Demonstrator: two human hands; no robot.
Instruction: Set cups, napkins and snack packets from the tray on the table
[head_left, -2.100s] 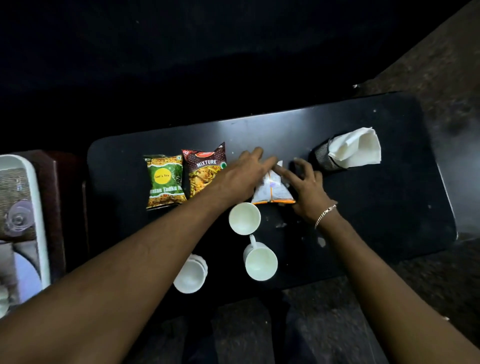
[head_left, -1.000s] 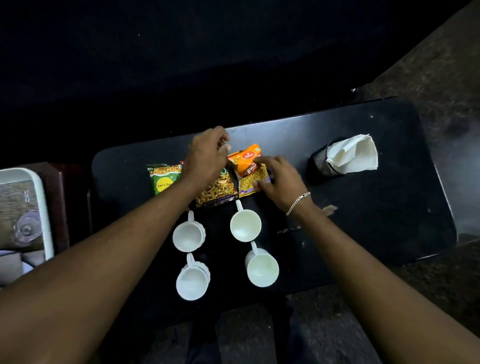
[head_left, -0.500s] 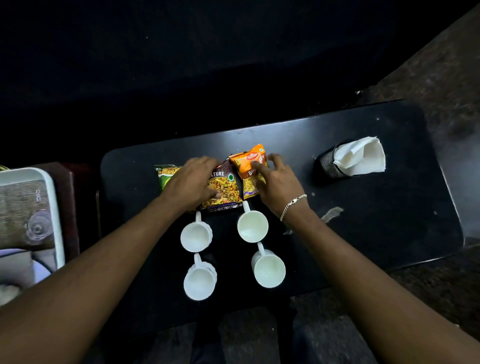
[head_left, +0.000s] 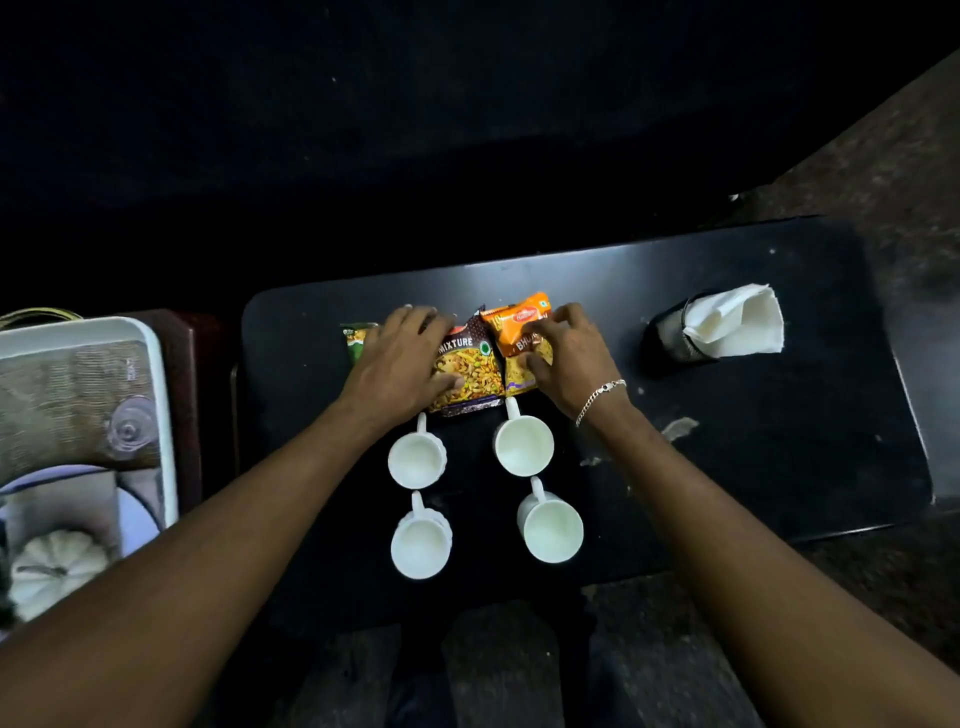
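On the black table (head_left: 779, 467), glossy with rounded corners, a pale smear (head_left: 678, 428) and some specks mark the top right of the right wrist. Beyond the far edge the room is dark; a dark speckled floor (head_left: 893, 156) shows at right and along the near side.

Three packets lie side by side at the middle of the table. The left hand (head_left: 400, 364) lies flat on them, fingers straight and slightly apart. It covers most of the green packet (head_left: 356, 338), and its thumb is on the Mixture packet (head_left: 467, 364). The right hand (head_left: 566, 358), a bracelet (head_left: 600, 392) at its wrist, holds the orange packet (head_left: 519, 322): bent fingertips on its upper right edge, thumb on its face lower down. This packet overlaps the Mixture packet's right edge.

Just nearer, four white cups (head_left: 417, 460) stand upright two by two, handles pointing away. Well to the right, white napkins (head_left: 737, 322) stick out of a dark holder (head_left: 667, 338) tipped toward the right.

Left of the table, the white-rimmed tray (head_left: 161, 415) holds a clear round thing and a white ridged one.

White letters on the brown packet read "MIXTURE". The orange one shows a red logo and "BHU", the rest hidden by the hand. I cannot read the green packet's print.
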